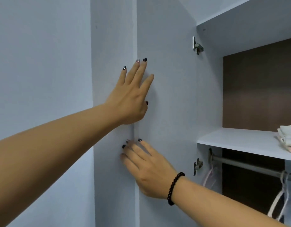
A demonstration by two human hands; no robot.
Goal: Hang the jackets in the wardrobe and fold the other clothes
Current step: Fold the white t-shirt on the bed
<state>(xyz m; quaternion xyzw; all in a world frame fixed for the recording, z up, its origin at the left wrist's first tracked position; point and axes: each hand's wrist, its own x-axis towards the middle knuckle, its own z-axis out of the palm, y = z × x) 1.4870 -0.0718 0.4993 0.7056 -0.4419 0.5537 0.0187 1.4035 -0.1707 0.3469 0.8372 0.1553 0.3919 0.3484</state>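
Both hands are flat on the open wardrobe door [166, 95]. The left hand [133, 94] is the higher one. Its fingers are spread wide and it holds nothing; its palm rests near the door's edge. The right hand [146, 169] is just below the left hand. It is open too, with its fingers stretched out on the same edge, and it grips nothing. A dark bead bracelet [174, 188] sits on the right wrist.

To the right of both hands, the wardrobe [210, 99] stands open. Two metal hinges [197, 45] join the door to it, one up high and one lower down. A white shelf [236, 141] is off to the right of the hands, and some folded light clothes [288, 138] lie on it at the far right. Under the shelf runs a grey rail [249, 165]. A pink hanger [209, 178] hangs from the rail, close to the right wrist. Further right, a dark piece of clothing with white stripes [277, 205] hangs from the rail too. I cannot tell if it is a jacket.
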